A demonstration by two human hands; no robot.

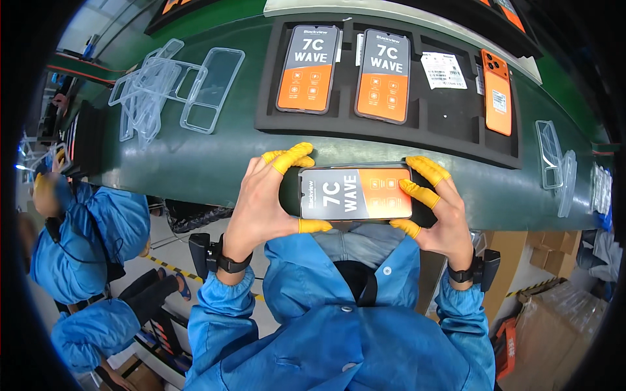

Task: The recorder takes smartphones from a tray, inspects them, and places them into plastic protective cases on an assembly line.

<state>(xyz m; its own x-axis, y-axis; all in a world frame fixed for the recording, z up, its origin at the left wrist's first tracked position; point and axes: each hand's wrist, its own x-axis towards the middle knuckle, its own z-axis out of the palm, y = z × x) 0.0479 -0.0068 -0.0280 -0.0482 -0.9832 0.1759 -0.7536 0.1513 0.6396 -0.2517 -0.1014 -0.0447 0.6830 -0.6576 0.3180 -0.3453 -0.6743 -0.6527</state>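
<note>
Sideways between my two hands is a smartphone (pixel 355 193) with a grey, white and orange printed film on its face. My left hand (pixel 264 195) grips its left end, thumb along the near edge and fingers at the far edge. My right hand (pixel 440 208) holds the right end, one fingertip over the face. Yellow finger cots cover several fingertips of both hands. Beyond, a black foam tray (pixel 391 133) carries two similar face-up phones, the left phone (pixel 308 68) and the middle phone (pixel 383 75), plus an orange phone (pixel 497 94) lying back-up at the right.
Clear phone cases (pixel 153 88) lie heaped on the green table (pixel 208 159) at left, with more clear cases (pixel 551 153) at right. A white label sheet (pixel 445 70) rests in the tray. People in blue smocks (pixel 72 241) are at left; cardboard boxes (pixel 551 251) stand at right.
</note>
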